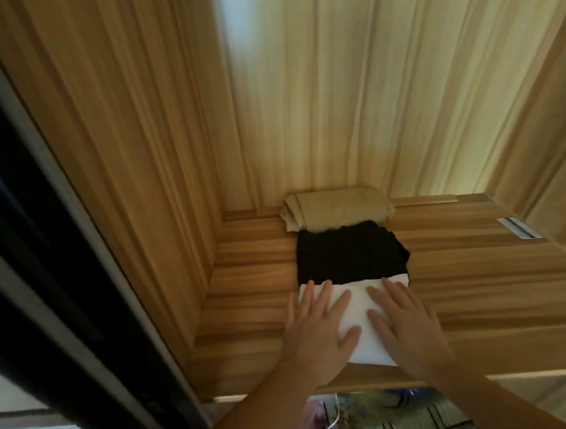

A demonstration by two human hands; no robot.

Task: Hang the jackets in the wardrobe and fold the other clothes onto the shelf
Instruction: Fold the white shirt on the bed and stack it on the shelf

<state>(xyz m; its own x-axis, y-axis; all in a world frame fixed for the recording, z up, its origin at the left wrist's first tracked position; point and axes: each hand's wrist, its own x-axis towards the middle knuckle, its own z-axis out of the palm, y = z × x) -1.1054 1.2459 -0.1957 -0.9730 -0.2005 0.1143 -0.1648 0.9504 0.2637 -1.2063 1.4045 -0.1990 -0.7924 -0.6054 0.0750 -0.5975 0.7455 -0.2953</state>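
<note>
A folded white garment (pixel 357 309) lies near the front edge of the wooden wardrobe shelf (pixel 478 285). My left hand (pixel 319 338) rests flat on its left side with fingers spread. On its right side my right hand (pixel 411 326) presses flat, fingers straight. Behind the white garment lies a folded black garment (pixel 350 253), touching it. A folded beige garment (pixel 334 208) sits at the back of the shelf against the rear panel.
The wardrobe's left side panel (pixel 122 157) and right side panel (pixel 552 148) enclose the shelf. A small metal fitting (pixel 519 228) is set in the shelf at the right. A dark door frame (pixel 47 278) stands at the left. Patterned fabric (pixel 370 418) shows below the shelf.
</note>
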